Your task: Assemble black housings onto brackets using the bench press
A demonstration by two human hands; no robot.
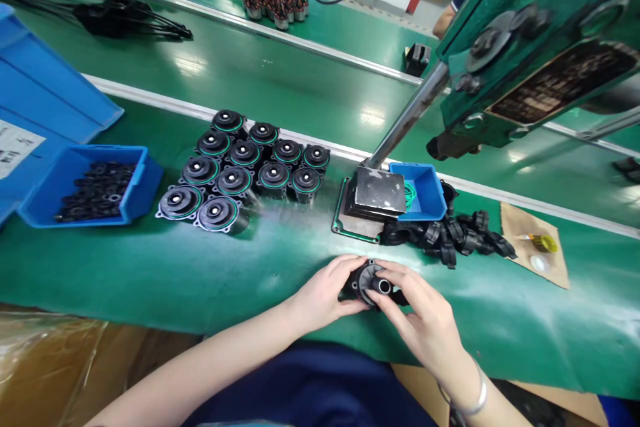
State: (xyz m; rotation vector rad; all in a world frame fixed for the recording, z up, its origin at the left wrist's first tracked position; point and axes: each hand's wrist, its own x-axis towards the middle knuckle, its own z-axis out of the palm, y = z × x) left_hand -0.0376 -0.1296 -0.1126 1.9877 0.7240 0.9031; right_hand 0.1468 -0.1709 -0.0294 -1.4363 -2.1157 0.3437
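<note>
Left hand (326,292), partly curled, grips side of 1 black round plastic housing (364,279) over green bench (200,273); right hand (423,307), mostly closed, pinches its tubular spout (381,285). Uneven finger pressure could tilt housing, causing slip.

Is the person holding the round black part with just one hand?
No, the left hand and the right hand both have their fingers on the black part.

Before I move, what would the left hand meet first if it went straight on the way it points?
The left hand would first meet the black round part it holds; beyond that, probably the right hand, though depth is unclear.
</note>
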